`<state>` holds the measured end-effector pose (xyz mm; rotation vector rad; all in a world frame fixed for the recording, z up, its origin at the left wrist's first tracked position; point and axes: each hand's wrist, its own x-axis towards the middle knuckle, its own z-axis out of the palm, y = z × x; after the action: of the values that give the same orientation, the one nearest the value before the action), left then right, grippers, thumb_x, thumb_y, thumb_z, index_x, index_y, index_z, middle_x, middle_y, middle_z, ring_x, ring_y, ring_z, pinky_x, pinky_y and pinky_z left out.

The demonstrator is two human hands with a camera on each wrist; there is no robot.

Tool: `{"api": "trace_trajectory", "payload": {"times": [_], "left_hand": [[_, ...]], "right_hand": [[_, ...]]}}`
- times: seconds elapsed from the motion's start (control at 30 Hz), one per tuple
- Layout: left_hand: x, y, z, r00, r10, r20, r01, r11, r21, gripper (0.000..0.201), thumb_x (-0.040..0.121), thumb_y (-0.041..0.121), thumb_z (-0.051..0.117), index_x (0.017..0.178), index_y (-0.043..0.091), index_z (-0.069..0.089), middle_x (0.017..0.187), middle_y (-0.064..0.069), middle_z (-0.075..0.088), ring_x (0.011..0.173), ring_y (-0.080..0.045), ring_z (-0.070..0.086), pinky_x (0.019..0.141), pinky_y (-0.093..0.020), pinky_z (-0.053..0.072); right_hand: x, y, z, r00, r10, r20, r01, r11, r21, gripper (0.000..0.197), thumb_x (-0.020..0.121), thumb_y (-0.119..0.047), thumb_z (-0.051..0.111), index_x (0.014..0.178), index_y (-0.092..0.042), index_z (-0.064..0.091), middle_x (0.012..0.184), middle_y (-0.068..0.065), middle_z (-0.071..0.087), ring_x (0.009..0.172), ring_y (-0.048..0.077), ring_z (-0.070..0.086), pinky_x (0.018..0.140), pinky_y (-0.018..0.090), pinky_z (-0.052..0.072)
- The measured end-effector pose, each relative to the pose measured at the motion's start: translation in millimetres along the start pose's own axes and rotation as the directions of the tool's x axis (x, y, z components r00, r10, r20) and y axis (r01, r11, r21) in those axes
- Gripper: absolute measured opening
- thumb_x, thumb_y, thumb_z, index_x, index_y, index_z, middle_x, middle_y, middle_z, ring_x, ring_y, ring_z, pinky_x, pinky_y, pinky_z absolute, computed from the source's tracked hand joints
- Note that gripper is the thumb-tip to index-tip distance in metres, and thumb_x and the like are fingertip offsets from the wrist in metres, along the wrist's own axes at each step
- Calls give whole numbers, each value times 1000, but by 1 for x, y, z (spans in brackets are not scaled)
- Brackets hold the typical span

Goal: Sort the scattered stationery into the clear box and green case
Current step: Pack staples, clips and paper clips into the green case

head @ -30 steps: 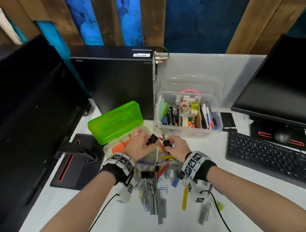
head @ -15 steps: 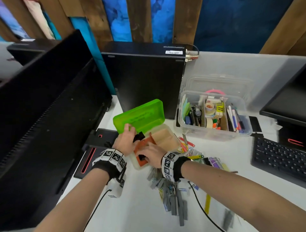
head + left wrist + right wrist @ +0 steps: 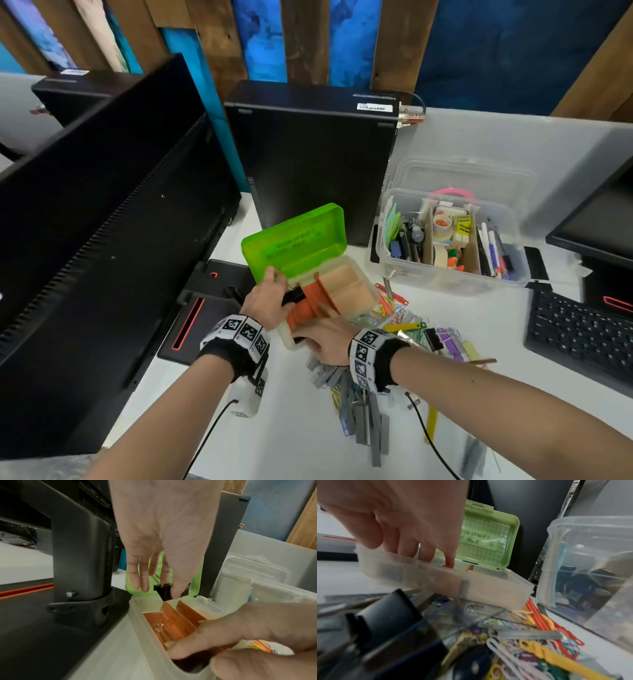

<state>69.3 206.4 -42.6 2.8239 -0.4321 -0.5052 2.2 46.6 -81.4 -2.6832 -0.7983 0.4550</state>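
Observation:
The green case stands with its lid (image 3: 294, 240) tipped back, showing a pale base (image 3: 363, 274) with orange dividers. My left hand (image 3: 284, 291) pinches a black binder clip (image 3: 165, 595) between thumb and fingers just above the back left compartment. My right hand (image 3: 308, 337) reaches into the front left compartment, its fingers (image 3: 188, 646) lying over a second dark clip whose gold wire handle (image 3: 163, 631) rests on the orange floor. Whether they still grip it is hidden. The clear box (image 3: 428, 277), full of pens and tape, stands to the right.
Loose stationery (image 3: 404, 329) and grey staple strips (image 3: 363, 411) lie heaped under and right of my right wrist. A black monitor (image 3: 102, 222) and its stand base (image 3: 205, 308) crowd the left. A PC tower (image 3: 315, 164) stands behind the case, a keyboard (image 3: 582, 332) at right.
Both hands carried their black binder clips from above the heap leftward to the green case. Over the last half second they have barely moved.

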Motion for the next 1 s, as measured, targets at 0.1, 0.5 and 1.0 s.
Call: {"api": "trace_trajectory", "payload": {"times": [0.1,0.5,1.0], "left_hand": [[-3,1,3,998,55,16,-54,998,-12,37,88,28,64,115,8,48,130,-6,29,102,-30,58,89,-40,47],[-8,12,9,978,210,-15,-210,966,-149,37,85,19,69,116,9,52,117,-5,32,82,-21,54,87,-35,47],[2,7,-6,949,152,-276,-192,974,-124,24,98,24,52,98,10,72,95,-9,67,88,-28,62,77,-37,45]], "right_hand": [[-9,8,-14,980,128,-153,-104,983,154,30,92,-8,44,111,-20,63,113,-3,64,112,17,52,114,39,21],[16,12,-36,877,474,83,-341,490,803,27,96,-20,53,122,-13,57,86,7,67,73,19,65,69,31,56],[24,9,-45,860,501,-99,-312,668,675,42,85,-17,68,126,-14,59,123,7,59,111,22,57,94,28,45]]}}
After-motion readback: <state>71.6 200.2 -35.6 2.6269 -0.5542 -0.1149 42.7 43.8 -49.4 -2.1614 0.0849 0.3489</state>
